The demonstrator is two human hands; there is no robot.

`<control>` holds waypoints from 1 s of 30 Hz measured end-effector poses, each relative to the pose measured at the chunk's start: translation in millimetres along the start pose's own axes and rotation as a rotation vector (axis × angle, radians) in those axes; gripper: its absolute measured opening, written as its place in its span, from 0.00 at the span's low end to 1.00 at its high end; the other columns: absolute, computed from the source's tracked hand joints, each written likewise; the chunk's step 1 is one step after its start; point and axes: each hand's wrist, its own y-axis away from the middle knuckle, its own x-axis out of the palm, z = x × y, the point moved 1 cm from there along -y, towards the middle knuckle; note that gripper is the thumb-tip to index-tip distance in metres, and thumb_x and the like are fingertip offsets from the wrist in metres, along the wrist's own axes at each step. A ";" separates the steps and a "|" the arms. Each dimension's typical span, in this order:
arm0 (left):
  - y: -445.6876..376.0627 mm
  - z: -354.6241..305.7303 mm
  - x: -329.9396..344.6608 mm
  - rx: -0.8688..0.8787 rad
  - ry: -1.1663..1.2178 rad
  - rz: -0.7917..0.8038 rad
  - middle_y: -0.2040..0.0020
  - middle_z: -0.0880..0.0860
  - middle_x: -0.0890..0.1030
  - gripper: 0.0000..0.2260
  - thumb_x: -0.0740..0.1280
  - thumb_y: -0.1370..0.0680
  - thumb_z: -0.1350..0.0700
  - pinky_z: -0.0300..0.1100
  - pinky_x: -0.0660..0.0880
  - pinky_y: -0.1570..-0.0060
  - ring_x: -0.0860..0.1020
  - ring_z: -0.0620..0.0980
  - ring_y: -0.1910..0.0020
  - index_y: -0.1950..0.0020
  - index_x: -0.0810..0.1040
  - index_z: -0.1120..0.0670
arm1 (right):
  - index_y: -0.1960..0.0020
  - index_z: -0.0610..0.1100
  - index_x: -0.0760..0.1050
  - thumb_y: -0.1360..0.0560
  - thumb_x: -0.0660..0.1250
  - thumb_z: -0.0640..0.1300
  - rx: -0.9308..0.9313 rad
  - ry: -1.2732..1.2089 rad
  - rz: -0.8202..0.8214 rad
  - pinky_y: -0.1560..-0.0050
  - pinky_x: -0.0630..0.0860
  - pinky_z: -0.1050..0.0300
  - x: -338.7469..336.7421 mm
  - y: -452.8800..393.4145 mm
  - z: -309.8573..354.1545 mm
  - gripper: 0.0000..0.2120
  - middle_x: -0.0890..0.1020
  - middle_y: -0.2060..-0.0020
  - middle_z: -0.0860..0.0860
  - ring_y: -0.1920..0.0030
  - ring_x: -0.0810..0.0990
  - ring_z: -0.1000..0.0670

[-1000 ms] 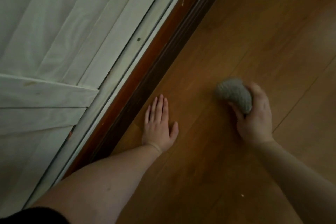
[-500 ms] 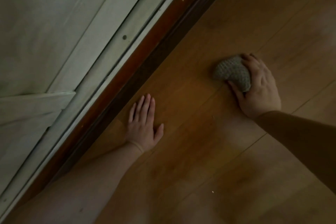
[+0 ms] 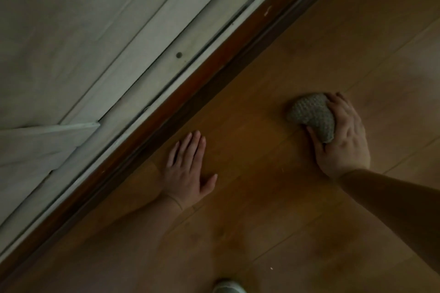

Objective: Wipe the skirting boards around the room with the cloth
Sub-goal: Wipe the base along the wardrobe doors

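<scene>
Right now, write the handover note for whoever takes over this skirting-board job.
Left hand: flat on the wooden floor, fingers straight, close to the skirting board, holding nothing.
Right hand: fingers curled round the bunched grey cloth, which sits on the floor, apart from the board.
Done: cannot tell how much board has been wiped.
Left: bring the cloth over to the dark skirting board below the pale panelled wall and wipe along it.
</scene>
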 end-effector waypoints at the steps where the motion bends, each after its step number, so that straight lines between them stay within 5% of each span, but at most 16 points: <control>1: -1.5 1.2 0.3 -0.001 -0.004 -0.008 0.20 0.57 0.56 0.36 0.48 0.20 0.35 0.53 0.50 0.23 0.53 0.54 0.20 0.19 0.51 0.57 | 0.29 0.33 0.65 0.22 0.66 0.51 0.002 -0.001 0.004 0.24 0.59 0.44 1.6 -0.1 0.3 0.29 0.69 0.28 0.39 0.24 0.62 0.41; 10: 0.3 2.7 5.9 -0.025 0.046 -0.027 0.21 0.59 0.61 0.40 0.60 0.25 0.37 0.58 0.59 0.25 0.60 0.57 0.22 0.20 0.54 0.57 | 0.29 0.37 0.63 0.22 0.63 0.52 0.006 0.014 0.008 0.24 0.58 0.45 6.7 0.2 -1.8 0.28 0.69 0.29 0.40 0.24 0.61 0.42; 20: 2.9 -1.3 -2.9 -0.046 -0.007 0.032 0.19 0.57 0.55 0.35 0.54 0.21 0.41 0.55 0.53 0.24 0.53 0.55 0.20 0.20 0.52 0.58 | 0.29 0.38 0.66 0.23 0.67 0.57 0.022 -0.037 0.009 0.26 0.63 0.44 1.8 -2.0 3.6 0.31 0.70 0.29 0.42 0.25 0.64 0.43; 30: 3.9 -5.7 -11.6 -0.082 -0.088 0.088 0.18 0.55 0.50 0.34 0.51 0.20 0.41 0.50 0.46 0.23 0.47 0.51 0.20 0.19 0.49 0.57 | 0.37 0.39 0.72 0.28 0.75 0.48 0.162 -0.278 0.003 0.33 0.69 0.42 -9.6 -11.4 9.0 0.24 0.71 0.34 0.44 0.33 0.69 0.43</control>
